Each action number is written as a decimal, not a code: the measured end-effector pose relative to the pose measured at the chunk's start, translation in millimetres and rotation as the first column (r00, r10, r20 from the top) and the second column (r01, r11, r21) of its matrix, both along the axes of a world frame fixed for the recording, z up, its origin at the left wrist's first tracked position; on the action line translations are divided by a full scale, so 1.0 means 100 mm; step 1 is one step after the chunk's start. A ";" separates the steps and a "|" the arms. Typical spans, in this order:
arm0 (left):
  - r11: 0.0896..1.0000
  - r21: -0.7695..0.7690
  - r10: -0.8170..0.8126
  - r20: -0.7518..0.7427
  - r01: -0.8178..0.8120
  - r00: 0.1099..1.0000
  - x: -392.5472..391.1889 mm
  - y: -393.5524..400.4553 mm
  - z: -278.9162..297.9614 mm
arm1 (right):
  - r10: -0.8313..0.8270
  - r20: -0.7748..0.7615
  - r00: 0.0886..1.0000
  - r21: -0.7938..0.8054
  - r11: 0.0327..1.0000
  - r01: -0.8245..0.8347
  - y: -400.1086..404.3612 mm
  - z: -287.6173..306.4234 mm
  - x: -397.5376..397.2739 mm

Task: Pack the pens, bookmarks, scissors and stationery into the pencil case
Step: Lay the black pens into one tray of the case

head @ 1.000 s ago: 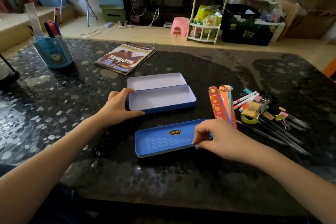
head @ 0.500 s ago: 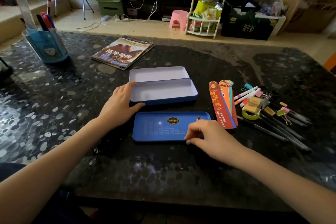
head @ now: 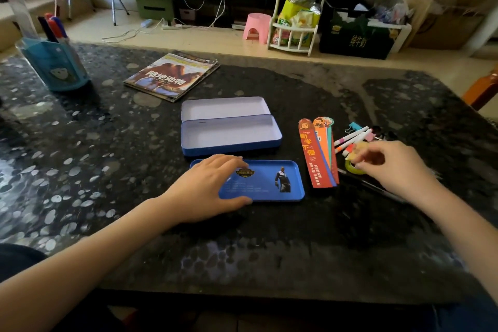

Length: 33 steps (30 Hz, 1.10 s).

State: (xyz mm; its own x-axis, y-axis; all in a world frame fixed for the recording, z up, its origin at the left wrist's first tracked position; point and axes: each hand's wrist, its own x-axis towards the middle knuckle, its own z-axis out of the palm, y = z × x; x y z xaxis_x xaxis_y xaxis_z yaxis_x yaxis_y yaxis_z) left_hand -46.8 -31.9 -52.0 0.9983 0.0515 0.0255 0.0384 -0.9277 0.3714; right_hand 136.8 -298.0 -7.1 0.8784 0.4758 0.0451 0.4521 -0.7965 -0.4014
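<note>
Left fingers (head: 231,163) sit on the lid (head: 269,180), open case (head: 231,135) just behind it, bookmarks (head: 319,153) between lid and right fingers (head: 361,159).

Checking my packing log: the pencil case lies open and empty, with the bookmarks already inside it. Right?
Not quite. In the head view the pencil case lies open and empty, but the bookmarks lie on the table to its right, not inside it.

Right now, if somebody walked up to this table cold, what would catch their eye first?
Probably the open blue pencil case at the middle of the dark table, empty, with a blue tray lying in front of it under the left hand. Next, the bright red and orange bookmarks just right of the case, and the right hand reaching into the pile of pens and clips beside them.
</note>
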 end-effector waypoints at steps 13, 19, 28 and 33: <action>0.958 0.006 0.285 0.104 -0.287 0.953 -0.11 0.26 -0.05 | -0.103 0.052 0.993 -0.205 0.972 0.112 0.01 -0.19 -0.04; 0.858 -0.101 0.513 0.114 -0.504 0.851 -0.06 0.31 -0.12 | -0.107 0.025 0.994 -0.194 0.975 0.110 0.09 0.05 -0.13; 0.847 -0.279 0.491 0.082 -0.453 0.867 0.02 0.05 -0.07 | 0.010 0.297 0.955 -0.089 0.996 0.018 0.19 0.12 -0.34; 0.846 -0.325 0.467 0.068 -0.422 0.882 0.07 -0.04 -0.08 | 0.323 -0.111 0.940 0.162 0.939 -0.303 0.43 -0.10 -0.53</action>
